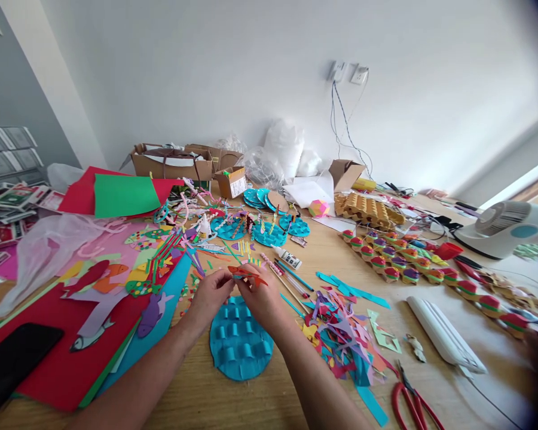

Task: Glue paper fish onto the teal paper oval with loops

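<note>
Both hands meet over the far edge of a round blue disc (pixel 241 346) that carries rows of curled blue paper loops. An orange-red paper piece (pixel 247 273), perhaps a fish cutout, is between them. My left hand (pixel 214 291) is closed, its fingertips pinching at the left end of the piece. My right hand (pixel 260 298) is closed on the piece from the right. A white glue bottle (pixel 288 257) lies beyond my right hand, beside blue pencils (pixel 295 275). Past the hands are more blue discs (pixel 269 233) with paper decorations.
Coloured paper sheets (pixel 67 346), fish cutouts (pixel 152 313) and a black phone (pixel 20 352) are left. Paper scraps (pixel 345 334), red-handled scissors (pixel 415 400), a white device (pixel 446 331), painted egg-carton strips (pixel 385 257) and a fan (pixel 506 230) are right. Cardboard boxes (pixel 170 164) stand behind.
</note>
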`<state>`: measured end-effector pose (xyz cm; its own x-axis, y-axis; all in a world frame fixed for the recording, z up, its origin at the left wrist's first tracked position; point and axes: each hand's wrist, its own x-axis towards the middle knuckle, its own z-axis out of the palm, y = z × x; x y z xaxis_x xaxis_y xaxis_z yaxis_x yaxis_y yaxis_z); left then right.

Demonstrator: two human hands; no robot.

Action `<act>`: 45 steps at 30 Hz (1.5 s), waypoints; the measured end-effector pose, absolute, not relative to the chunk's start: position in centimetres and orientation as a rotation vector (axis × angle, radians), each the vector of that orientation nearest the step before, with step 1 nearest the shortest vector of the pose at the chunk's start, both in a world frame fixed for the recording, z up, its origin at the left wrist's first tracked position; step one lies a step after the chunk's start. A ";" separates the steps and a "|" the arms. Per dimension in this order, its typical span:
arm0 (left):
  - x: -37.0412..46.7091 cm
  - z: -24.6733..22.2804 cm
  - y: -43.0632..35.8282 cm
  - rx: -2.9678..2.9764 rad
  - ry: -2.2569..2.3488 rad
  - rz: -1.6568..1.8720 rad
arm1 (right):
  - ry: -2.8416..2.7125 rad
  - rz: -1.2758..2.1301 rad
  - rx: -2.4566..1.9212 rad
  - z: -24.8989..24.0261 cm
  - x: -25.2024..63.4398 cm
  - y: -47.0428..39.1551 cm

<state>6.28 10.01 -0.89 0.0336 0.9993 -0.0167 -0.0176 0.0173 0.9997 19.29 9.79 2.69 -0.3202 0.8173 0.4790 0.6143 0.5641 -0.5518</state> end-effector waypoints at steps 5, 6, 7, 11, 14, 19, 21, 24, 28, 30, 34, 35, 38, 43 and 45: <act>6.4 -0.7 9.8 1.190 1.195 1.126 | -2.026 0.403 -1.146 2.5 19.2 9.6; 6.5 -0.6 9.8 1.178 1.194 1.127 | -2.018 0.419 -1.149 2.4 19.2 9.6; 6.6 -0.6 9.7 1.161 1.192 1.129 | -2.012 0.436 -1.153 2.4 19.2 9.5; 6.8 -0.5 9.4 1.059 1.168 1.130 | -1.980 0.482 -1.163 2.3 19.0 9.4; 6.9 -0.6 9.3 0.971 1.130 1.121 | -1.971 0.477 -1.168 2.1 18.9 9.4; 7.0 -0.7 8.9 0.846 1.074 1.132 | -1.951 0.474 -1.166 1.7 18.6 9.4; 7.0 -0.6 8.7 0.806 1.055 1.132 | -1.942 0.490 -1.162 1.6 18.5 9.4; 6.9 -0.4 8.4 0.776 1.019 1.106 | -1.932 0.510 -1.168 1.6 18.6 9.4; 6.6 0.0 8.0 0.794 0.957 1.081 | -1.931 0.547 -1.168 1.6 18.9 9.5; 6.5 0.1 7.8 0.800 0.940 1.095 | -1.927 0.572 -1.168 1.8 19.0 9.5; 6.6 -0.1 7.7 0.786 0.942 1.142 | -1.900 0.586 -1.194 2.0 18.7 9.3; 6.6 -0.2 7.7 0.775 0.947 1.156 | -1.896 0.578 -1.199 2.0 18.6 9.3; 6.8 -0.5 7.7 0.726 0.964 1.200 | -1.882 0.541 -1.194 1.9 18.3 9.0; 7.0 -0.9 7.6 0.626 0.981 1.244 | -1.845 0.503 -1.150 1.2 17.9 8.8; 7.0 -1.0 7.5 0.596 0.973 1.243 | -1.841 0.526 -1.158 1.0 17.9 8.9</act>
